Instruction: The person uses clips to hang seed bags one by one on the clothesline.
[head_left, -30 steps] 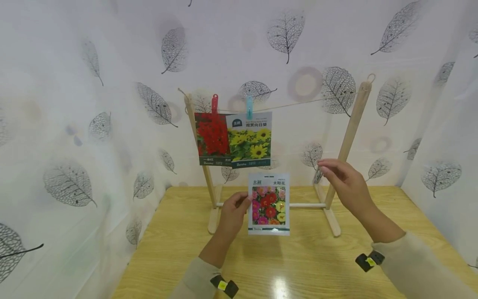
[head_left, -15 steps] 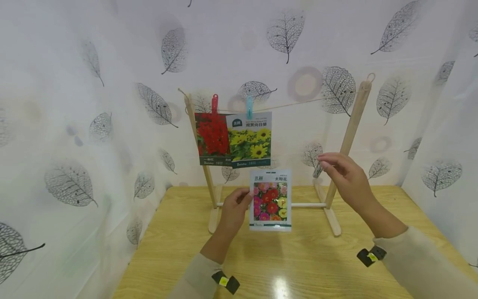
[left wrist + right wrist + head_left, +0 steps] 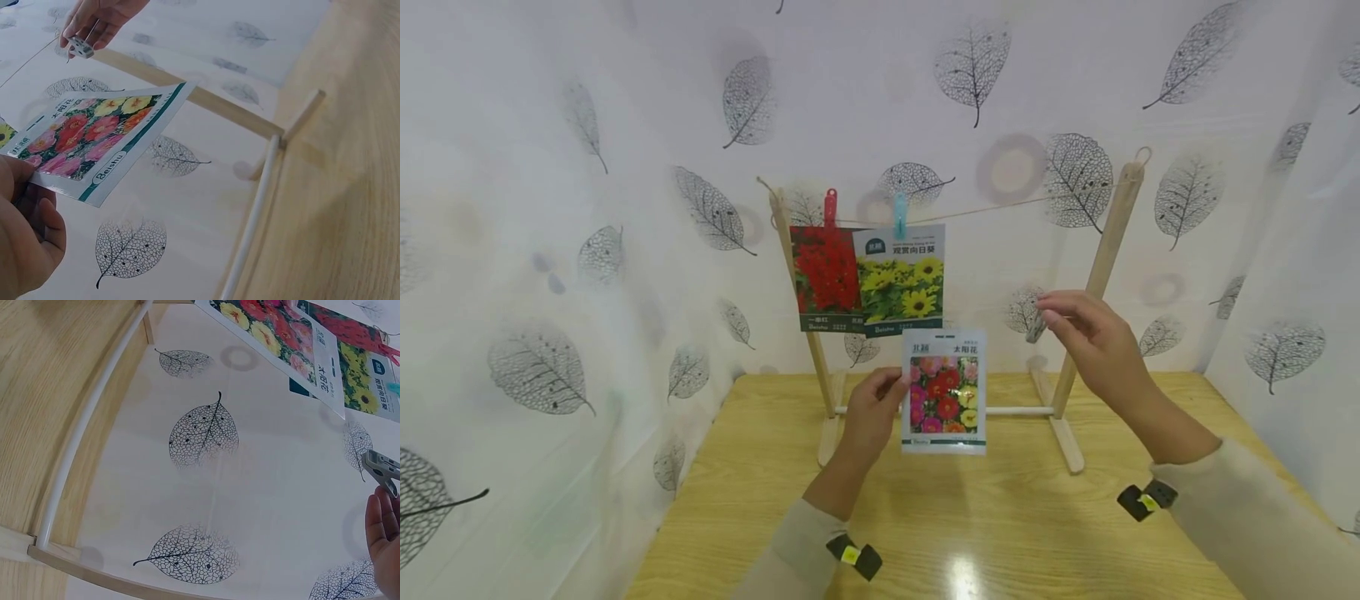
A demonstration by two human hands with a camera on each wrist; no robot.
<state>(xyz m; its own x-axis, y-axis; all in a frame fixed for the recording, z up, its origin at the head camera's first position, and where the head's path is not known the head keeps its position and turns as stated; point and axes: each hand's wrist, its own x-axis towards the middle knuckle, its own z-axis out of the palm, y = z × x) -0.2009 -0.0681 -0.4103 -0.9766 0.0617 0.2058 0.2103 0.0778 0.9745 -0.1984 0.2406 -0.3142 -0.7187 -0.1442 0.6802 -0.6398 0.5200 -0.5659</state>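
Left hand (image 3: 868, 417): thumb and fingers (image 3: 31, 215) pinch the left edge of a seed packet (image 3: 944, 392), held upright in the air in front of the wooden rack (image 3: 1101, 267). The packet shows mixed red, pink and yellow flowers under a white header and hangs free of the table (image 3: 1000, 533). Its top edge sits just below the two packets already on the rack's string, between the rack's two posts.

Right hand (image 3: 1093, 346): fingertips (image 3: 78, 28) pinch a small pale clip (image 3: 1036, 329), close in front of the rack's right post and to the right of the held packet. Hand and packet are apart. The clip's jaws are too small to read.

Rack: two slanted wooden posts on feet at the back of the table, joined low down by a white crossbar (image 3: 1015, 411). A thin string (image 3: 1000, 206) runs between the post tops.

On the string, near the left post: a red clip (image 3: 831, 208) holding a red-flower packet (image 3: 823, 279); beside it a blue clip (image 3: 900, 215) holding a sunflower packet (image 3: 902, 279), which overlaps the red one's right edge.

Behind and to both sides of the rack: white sheeting printed with grey skeleton leaves (image 3: 625, 125).

Both wrists: pale sleeves, each with a small black strap (image 3: 1142, 502).
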